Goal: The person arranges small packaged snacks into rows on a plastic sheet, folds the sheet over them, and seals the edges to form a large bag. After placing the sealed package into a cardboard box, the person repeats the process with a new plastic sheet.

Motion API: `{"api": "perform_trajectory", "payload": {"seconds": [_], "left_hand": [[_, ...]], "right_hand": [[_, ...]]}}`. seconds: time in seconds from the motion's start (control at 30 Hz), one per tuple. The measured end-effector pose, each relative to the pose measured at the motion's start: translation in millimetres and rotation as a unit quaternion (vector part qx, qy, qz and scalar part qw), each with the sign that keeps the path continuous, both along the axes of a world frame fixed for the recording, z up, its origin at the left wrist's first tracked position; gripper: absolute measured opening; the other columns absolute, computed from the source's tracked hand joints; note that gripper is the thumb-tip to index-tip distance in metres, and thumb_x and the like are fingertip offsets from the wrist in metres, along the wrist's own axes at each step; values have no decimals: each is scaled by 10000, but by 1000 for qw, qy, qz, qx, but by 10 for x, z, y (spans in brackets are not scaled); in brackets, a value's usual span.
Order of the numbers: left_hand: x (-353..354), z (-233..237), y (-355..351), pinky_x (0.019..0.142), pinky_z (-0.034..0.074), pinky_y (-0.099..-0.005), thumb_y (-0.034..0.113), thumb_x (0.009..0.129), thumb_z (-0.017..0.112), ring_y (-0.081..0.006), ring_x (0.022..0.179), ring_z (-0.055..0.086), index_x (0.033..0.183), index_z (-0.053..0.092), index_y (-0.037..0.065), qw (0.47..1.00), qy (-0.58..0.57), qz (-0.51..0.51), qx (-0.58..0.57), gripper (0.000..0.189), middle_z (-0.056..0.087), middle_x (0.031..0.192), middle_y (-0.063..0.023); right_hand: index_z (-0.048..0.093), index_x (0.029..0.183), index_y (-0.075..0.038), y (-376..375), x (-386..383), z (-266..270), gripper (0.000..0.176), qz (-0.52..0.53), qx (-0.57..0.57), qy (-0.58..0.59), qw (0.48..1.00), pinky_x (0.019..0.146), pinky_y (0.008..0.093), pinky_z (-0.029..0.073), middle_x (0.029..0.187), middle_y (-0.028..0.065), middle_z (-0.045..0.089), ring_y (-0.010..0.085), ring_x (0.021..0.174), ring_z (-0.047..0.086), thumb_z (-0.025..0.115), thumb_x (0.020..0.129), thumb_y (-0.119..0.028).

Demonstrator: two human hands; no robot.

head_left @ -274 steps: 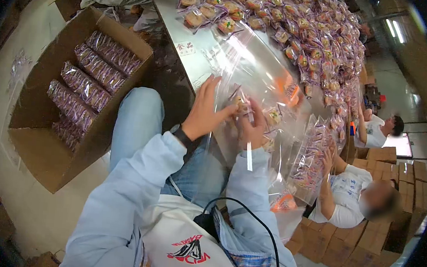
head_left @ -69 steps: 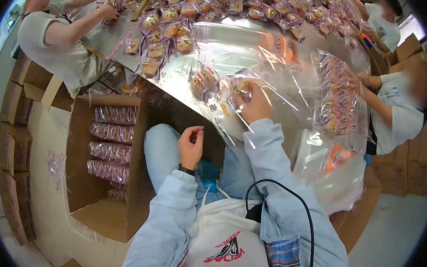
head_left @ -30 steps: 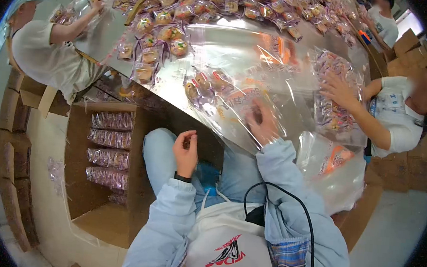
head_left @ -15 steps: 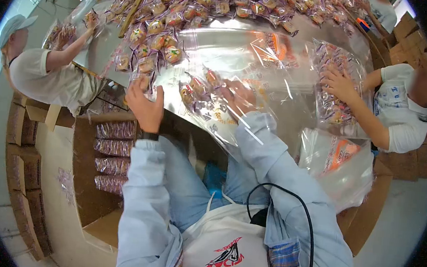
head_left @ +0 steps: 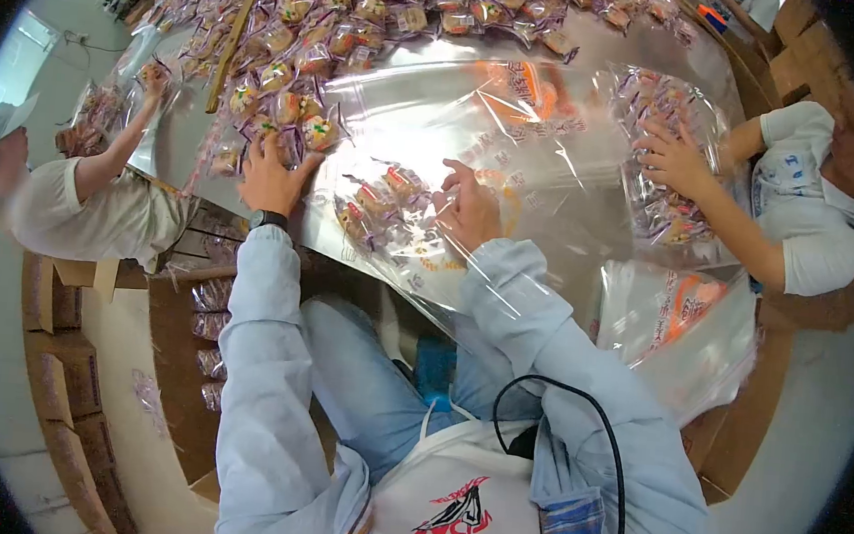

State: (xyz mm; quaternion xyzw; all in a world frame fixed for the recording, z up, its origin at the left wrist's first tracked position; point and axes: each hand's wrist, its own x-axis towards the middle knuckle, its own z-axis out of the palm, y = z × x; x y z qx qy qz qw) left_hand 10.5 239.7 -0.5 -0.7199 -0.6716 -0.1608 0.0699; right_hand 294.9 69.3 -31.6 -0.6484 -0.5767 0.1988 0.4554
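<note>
My left hand (head_left: 275,183), a watch on its wrist, reaches to the near edge of the pile. Its thumb and fingers are spread beside individually wrapped small cakes (head_left: 319,134), and its fingertips touch the nearest wrappers. My right hand (head_left: 472,210) lies beneath the film of a large clear plastic bag (head_left: 416,278), its fingers apart and bent. Just left of those fingers, several wrapped cakes (head_left: 377,201) rest in the bag. Under it, a stack of flat clear bags with orange print (head_left: 521,89) covers the metal tabletop.
A large heap of wrapped cakes (head_left: 367,6) fills the far table, with a wooden strip (head_left: 239,36) across it. A co-worker at right handles a filled bag (head_left: 671,156); another works at left. More printed bags (head_left: 683,327) lie by my right elbow. A carton (head_left: 173,378) holds packs.
My left hand has moved forward to the loose cakes and spread its fingers there. My right hand remains in the bag, its fingers now raised and further apart. The view has shifted slightly.
</note>
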Motion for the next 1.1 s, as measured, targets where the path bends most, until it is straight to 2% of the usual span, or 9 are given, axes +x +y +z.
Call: {"api": "perform_trajectory", "payload": {"seconds": [0.17,0.3,0.47,0.53,0.67,0.7,0.83,0.93,1.1], "left_hand": [[163,-33,-11,903,504,-562,637,856,706,-353,1183,619,1255,657,187,998,9,-43,36,604,594,1371,-77],[153,24,58,894,531,-514,496,842,758,-371,1140,638,1228,659,158,993,-44,-103,45,523,597,1350,-127],[247,95,112,923,560,-473,397,790,814,-381,1198,623,1381,579,154,963,-63,-214,148,680,526,1475,-162],[444,380,7,902,581,-464,392,782,826,-395,1222,612,1478,506,219,966,-31,-242,88,785,471,1541,-155],[658,400,151,852,612,-458,407,780,840,-427,1222,610,1578,394,373,934,127,-330,57,914,391,1618,-141],[691,398,197,828,615,-465,443,835,801,-420,1121,656,1552,408,434,917,186,-351,31,818,374,1632,-138],[787,355,389,748,619,-427,474,935,693,-335,926,701,1546,419,418,853,280,-439,41,671,430,1586,-127],[855,308,459,698,616,-420,451,978,645,-326,914,706,1523,457,392,861,284,-420,36,579,469,1549,-110],[958,263,442,670,610,-440,400,1022,577,-334,917,728,1452,546,327,903,212,-372,35,437,556,1450,-123]], "right_hand": [[573,1347,-103,38,24,-19,431,0,0,22,1000,865,468,518,920,118,701,336,861,675,655,941,-222],[601,1299,-95,33,-17,13,362,-30,-26,30,999,832,471,515,885,120,705,339,837,675,634,956,-208],[617,1250,-75,31,1,-29,305,-25,17,35,999,780,460,515,844,108,689,318,782,671,627,964,-182],[616,1239,-68,39,6,-48,310,-26,17,37,999,724,424,526,794,109,661,287,715,664,656,956,-188],[621,1211,-61,-4,0,105,280,-35,-36,8,999,790,486,511,857,125,697,350,798,671,620,964,-193],[621,1206,-63,-10,10,124,277,-36,-44,1,998,778,489,513,843,127,694,353,793,672,622,963,-196],[624,1188,-72,5,-21,67,269,-65,-5,-32,997,717,491,519,810,127,686,356,753,676,634,959,-212],[652,1209,-81,40,-40,12,279,-75,19,-4,997,712,462,489,706,121,591,316,685,610,649,963,-214],[649,1246,-108,-37,-29,213,340,-48,2,58,997,710,456,485,709,106,588,304,701,610,676,929,-226]]}}
